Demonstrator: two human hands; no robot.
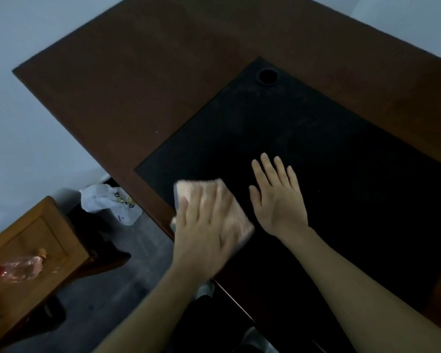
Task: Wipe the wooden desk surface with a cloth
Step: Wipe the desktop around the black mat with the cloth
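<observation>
Left hand [209,225] flat on pink cloth [236,215], pressing it at tabletop [127,80] near edge. Right hand [278,197] open, flat on black mat [341,154]. Cloth might slide off edge if pushed sideways.

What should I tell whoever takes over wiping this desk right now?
Left hand: flat on the cloth, pressing it near the desk's left edge, half on the black mat; blurred.
Right hand: open, flat on the mat, holding nothing.
Done: cannot tell which parts are wiped.
Left: judging by the cloth's place, the far wood and the right side likely still need a pass.
</observation>
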